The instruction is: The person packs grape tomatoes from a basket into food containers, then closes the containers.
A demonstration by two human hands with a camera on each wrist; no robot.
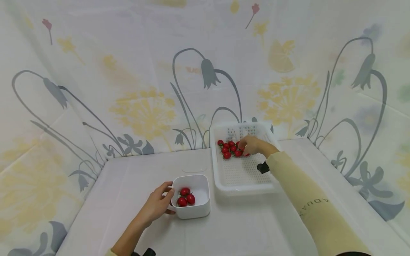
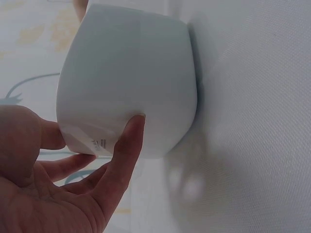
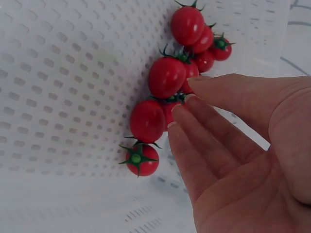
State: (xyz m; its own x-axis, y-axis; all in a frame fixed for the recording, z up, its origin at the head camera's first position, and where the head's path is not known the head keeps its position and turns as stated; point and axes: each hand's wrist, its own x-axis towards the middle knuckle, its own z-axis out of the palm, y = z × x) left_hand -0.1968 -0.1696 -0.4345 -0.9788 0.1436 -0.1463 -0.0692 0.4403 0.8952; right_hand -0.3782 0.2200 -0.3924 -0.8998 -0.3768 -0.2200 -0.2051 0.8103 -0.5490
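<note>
Over the tomatoes in the white perforated basket, my right hand reaches down. In the right wrist view its thumb and extended fingers come right up to the red cherry tomatoes, overlapping some; nothing shows held between them. My left hand rests spread against the left side of a small white square box. From the left wrist, its fingertips touch the box's outer wall. Inside the box lie 3 cherry tomatoes with green stems.
Both containers stand on a white-covered table, the basket to the right of and behind the box. A patterned cloth with flowers hangs behind and along the sides. The basket's raised rim faces me.
</note>
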